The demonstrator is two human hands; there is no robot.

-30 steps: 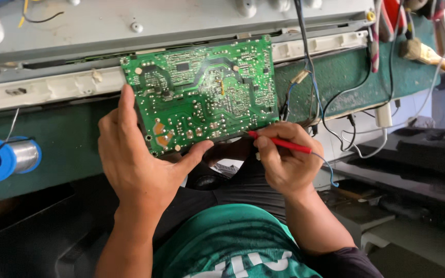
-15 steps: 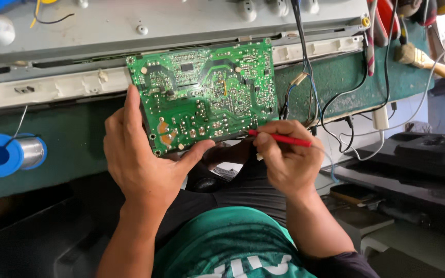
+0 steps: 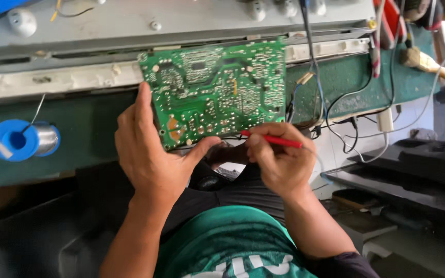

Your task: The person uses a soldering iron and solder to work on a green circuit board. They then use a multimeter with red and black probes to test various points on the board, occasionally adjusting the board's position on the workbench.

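A green circuit board (image 3: 217, 90) is held solder side up over the edge of a green workbench (image 3: 78, 139). My left hand (image 3: 150, 149) grips its lower left corner, thumb under the bottom edge and fingers along the left side. My right hand (image 3: 279, 159) pinches a thin red probe (image 3: 271, 139) like a pen. The probe's tip lies at the board's lower right edge. A dark part sits under the board between my two hands, mostly hidden.
A blue spool of solder wire (image 3: 24, 140) lies on the bench at the left. A grey metal panel (image 3: 171, 20) spans the back. Black and white cables (image 3: 336, 118) hang at the right, near a wooden-handled tool (image 3: 428, 62). Black housings (image 3: 413, 170) lie lower right.
The view has shifted slightly, so the board and hands sit a little lower and right in the picture. Both hands keep the same grip.
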